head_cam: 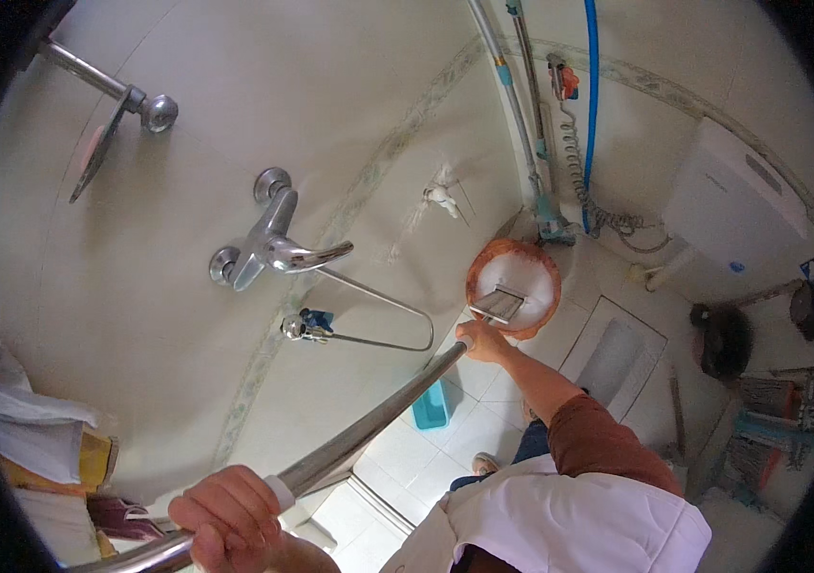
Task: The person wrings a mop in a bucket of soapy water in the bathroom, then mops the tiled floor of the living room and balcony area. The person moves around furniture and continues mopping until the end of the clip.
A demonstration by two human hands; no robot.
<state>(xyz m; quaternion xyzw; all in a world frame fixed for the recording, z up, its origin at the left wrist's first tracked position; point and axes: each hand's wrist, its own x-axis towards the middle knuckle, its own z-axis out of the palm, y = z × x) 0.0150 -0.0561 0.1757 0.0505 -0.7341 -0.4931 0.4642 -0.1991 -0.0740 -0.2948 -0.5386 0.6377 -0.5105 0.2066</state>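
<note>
My left hand [231, 512] is closed around a metal pole [371, 415] near the bottom left. Farther along, my right hand [482, 340] grips the same pole by its far end. Just past that hand, a flat rectangular mop head [501, 304] rests tilted in a reddish-brown round bucket [477, 276] with a whitish inside. What joins the head to the pole is partly hidden by my right hand. A turquoise plastic basin [430, 407] stands on the tiled floor beneath the pole.
A chrome mixer tap [274, 236] juts from the left wall above a bent metal tube [385, 304]. More poles [514, 100] and a blue hose [591, 107] hang behind the bucket. A squat toilet [611, 358], a white cistern [729, 200] and a cluttered shelf [772, 430] are at right.
</note>
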